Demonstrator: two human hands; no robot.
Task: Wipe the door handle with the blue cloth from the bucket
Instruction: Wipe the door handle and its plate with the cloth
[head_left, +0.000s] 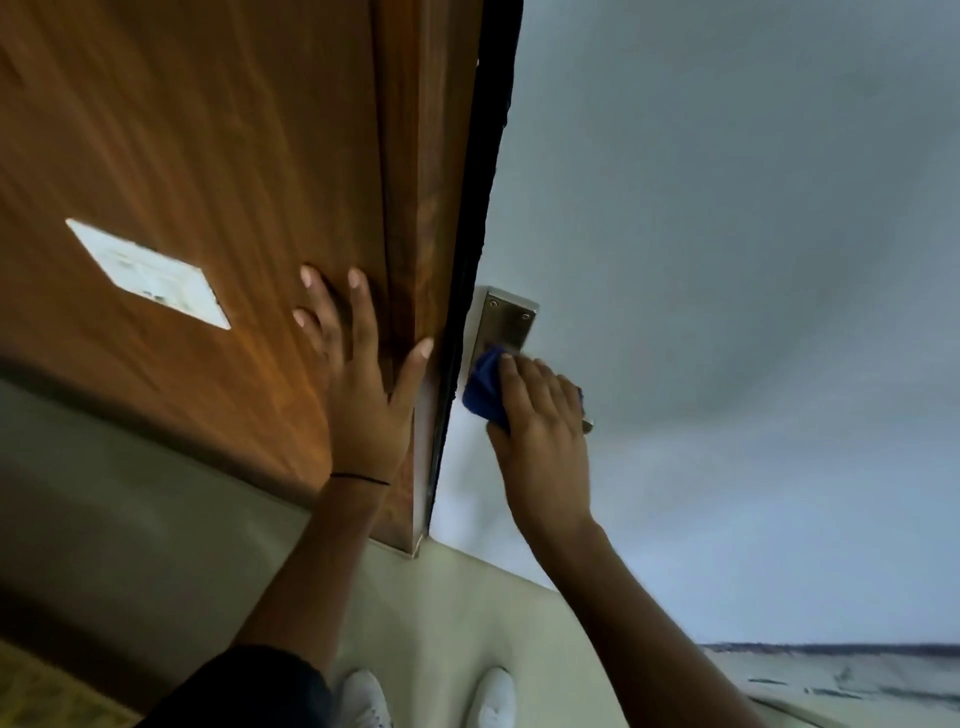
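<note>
A metal handle plate (506, 322) is fixed on a pale grey door (727, 260) near its edge. The blue cloth (484, 387) is pressed over the lever below the plate, and my right hand (543, 431) grips cloth and lever together; only the lever's tip (587, 426) shows past my fingers. My left hand (363, 384) lies flat with fingers spread on the brown wooden panel (208, 156) beside the door's dark edge (467, 312). No bucket is in sight.
A white label (148, 273) is stuck on the wooden panel. Below are a pale floor (467, 613) and my white shoes (491, 696). A marbled surface (857, 680) shows at the lower right.
</note>
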